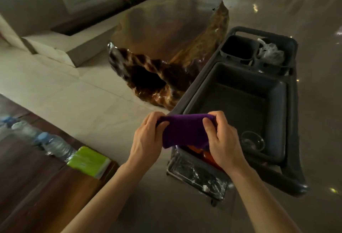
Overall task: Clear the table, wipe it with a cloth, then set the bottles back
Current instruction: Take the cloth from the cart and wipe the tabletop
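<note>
Off to the left of the fingers, a dark wooden table (pixel 37 177), only its near corner in frame. Beyond the fingers and to their right, a grey plastic cleaning cart (pixel 294 121) with a deep tub (pixel 236 107) and two small bins at its far end, one stuffed with a crumpled clear bag (pixel 270 51). Farther past the fingertips, a glossy brown sculpted wooden piece (pixel 166 62) with a dark hollow, on pale floor tiles. Just below and behind the right fingers, a clear plastic-wrapped tray (pixel 196 175) on the cart's lower level, something orange beside it, not identifiable.

On the table, well left of the fingers, blurred clear water bottles (pixel 55 145) with pale blue caps, lying or leaning in a row, exact count unclear. Touching the nearest bottle, a lime-green tissue pack (pixel 88 160) at the table corner.

Between both sets of fingers, a purple cloth (pixel 185 131), deep violet, plush microfibre look, folded into a thick band, held in the air over the near rim of the cart, its lower edge hanging loose. Left hand (pixel 148 140) pinching the cloth's left end, fingers curled over the top, thumb in front. Right hand (pixel 222 140) gripping the right end likewise, fingers bunched tightly around the fabric.

Right of the right fingers, down in the tub, a small clear glass bowl (pixel 252 141).
</note>
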The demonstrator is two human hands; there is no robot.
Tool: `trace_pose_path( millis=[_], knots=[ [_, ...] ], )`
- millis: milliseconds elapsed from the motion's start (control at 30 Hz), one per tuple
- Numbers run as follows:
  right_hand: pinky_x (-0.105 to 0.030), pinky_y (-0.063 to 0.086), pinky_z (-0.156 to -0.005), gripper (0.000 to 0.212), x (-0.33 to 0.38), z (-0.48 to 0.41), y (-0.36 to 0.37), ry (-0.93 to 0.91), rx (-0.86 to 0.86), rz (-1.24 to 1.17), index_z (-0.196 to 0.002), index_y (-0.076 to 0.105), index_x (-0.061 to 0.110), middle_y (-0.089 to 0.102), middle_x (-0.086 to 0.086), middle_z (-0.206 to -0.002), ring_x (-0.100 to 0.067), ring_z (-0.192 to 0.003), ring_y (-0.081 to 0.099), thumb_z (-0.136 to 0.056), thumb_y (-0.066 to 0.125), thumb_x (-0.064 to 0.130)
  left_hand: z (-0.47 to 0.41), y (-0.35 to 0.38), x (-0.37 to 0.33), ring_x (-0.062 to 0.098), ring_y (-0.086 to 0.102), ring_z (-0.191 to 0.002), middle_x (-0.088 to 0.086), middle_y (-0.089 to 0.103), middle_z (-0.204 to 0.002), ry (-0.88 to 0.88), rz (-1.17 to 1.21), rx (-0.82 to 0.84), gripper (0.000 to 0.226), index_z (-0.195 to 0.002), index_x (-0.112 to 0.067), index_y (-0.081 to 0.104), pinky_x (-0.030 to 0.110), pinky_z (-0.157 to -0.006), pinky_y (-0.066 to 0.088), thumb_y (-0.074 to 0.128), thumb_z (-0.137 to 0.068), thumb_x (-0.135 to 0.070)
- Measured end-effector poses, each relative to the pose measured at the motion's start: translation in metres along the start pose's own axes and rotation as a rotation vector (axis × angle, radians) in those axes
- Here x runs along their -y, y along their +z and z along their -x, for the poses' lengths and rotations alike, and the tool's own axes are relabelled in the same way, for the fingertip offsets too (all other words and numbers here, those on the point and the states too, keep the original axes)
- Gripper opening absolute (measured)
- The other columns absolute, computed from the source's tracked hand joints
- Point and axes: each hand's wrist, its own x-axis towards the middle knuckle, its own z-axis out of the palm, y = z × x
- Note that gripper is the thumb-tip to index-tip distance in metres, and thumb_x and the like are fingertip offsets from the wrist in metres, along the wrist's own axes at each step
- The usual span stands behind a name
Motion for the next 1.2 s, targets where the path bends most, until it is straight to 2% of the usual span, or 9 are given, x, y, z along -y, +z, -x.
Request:
trace_pose_path(
  millis=[200,433,567,667,733,800,967,1100,1200],
  knots=[
    [-0.012,0.042,-0.045,0.021,0.049,-0.030,0.080,-0.156,0.135,-0.084,-0.109,0.050,0.023,0.058,0.012,-0.069,-0.001,-0.060,0.061,-0.101,0.037,0.038,0.033,-0.076,0.032,0.007,0.059,-0.094,-0.005,0.060,-0.109,-0.296,0.019,-0.241,0.021,-0.126,-0.024,0.045,0.010,-0.077,0.046,0.037,-0.106,-0.027],
    [-0.015,0.048,-0.049,0.028,0.104,-0.028,0.185,-0.260,0.318,-0.136,-0.110,0.049,0.022,0.059,0.017,-0.073,-0.001,-0.070,0.064,-0.102,0.032,0.044,0.102,-0.152,0.077,0.010,0.061,-0.103,-0.003,0.062,-0.116,-0.497,-0.031,-0.477,0.035,-0.128,-0.029,0.042,0.038,-0.092,0.054,0.038,-0.099,-0.049],
    [-0.013,0.047,-0.049,0.026,0.133,-0.005,0.251,-0.263,0.457,-0.177,-0.110,0.046,0.028,0.061,0.016,-0.075,0.000,-0.067,0.064,-0.101,0.032,0.047,0.162,-0.184,0.108,-0.003,0.061,-0.101,-0.019,0.062,-0.106,-0.699,0.047,-0.615,0.052,-0.135,-0.034,0.042,0.019,-0.080,0.056,0.058,-0.091,-0.057],
    [-0.024,0.053,-0.056,0.026,0.143,0.018,0.293,-0.257,0.533,-0.161,-0.110,0.046,0.034,0.063,0.017,-0.084,-0.004,-0.071,0.064,-0.100,0.030,0.052,0.210,-0.196,0.128,0.000,0.068,-0.094,-0.019,0.071,-0.098,-0.829,0.164,-0.707,0.041,-0.115,-0.032,0.061,0.022,-0.074,0.058,0.068,-0.083,-0.056],
    [-0.020,0.050,-0.055,0.019,0.145,0.036,0.317,-0.267,0.587,-0.161,-0.108,0.044,0.041,0.063,0.019,-0.085,-0.002,-0.074,0.064,-0.100,0.030,0.052,0.240,-0.196,0.141,0.007,0.071,-0.091,-0.012,0.075,-0.096,-0.918,0.214,-0.732,0.032,-0.107,-0.029,0.068,0.037,-0.077,0.061,0.067,-0.084,-0.051],
    [-0.015,0.047,-0.051,0.016,0.144,0.056,0.338,-0.271,0.642,-0.158,-0.107,0.044,0.038,0.063,0.016,-0.081,-0.002,-0.073,0.063,-0.102,0.032,0.048,0.269,-0.192,0.151,0.009,0.071,-0.092,-0.007,0.075,-0.098,-0.988,0.280,-0.739,0.028,-0.108,-0.026,0.069,0.043,-0.078,0.062,0.065,-0.088,-0.046],
    [-0.010,0.039,-0.044,0.017,0.138,0.105,0.375,-0.206,0.759,-0.175,-0.105,0.050,0.030,0.060,0.011,-0.067,0.001,-0.061,0.061,-0.102,0.038,0.042,0.327,-0.179,0.167,0.007,0.069,-0.087,-0.013,0.072,-0.095,-1.066,0.302,-0.746,0.016,-0.111,-0.029,0.061,0.034,-0.072,0.061,0.052,-0.102,-0.038],
    [-0.006,0.039,-0.045,0.016,0.134,0.139,0.397,-0.154,0.815,-0.167,-0.106,0.052,0.031,0.062,0.011,-0.068,0.004,-0.065,0.063,-0.102,0.040,0.040,0.362,-0.169,0.177,0.009,0.067,-0.072,-0.015,0.069,-0.085,-1.140,0.234,-0.734,0.012,-0.100,-0.034,0.054,0.030,-0.058,0.054,0.044,-0.104,-0.041],
    [-0.007,0.041,-0.047,0.020,0.130,0.157,0.409,-0.095,0.846,-0.155,-0.110,0.055,0.030,0.066,0.012,-0.074,0.003,-0.070,0.065,-0.101,0.041,0.041,0.380,-0.165,0.185,0.007,0.068,-0.075,-0.011,0.070,-0.084,-1.185,0.252,-0.717,0.017,-0.100,-0.033,0.053,0.032,-0.065,0.055,0.044,-0.102,-0.048]
  ],
)
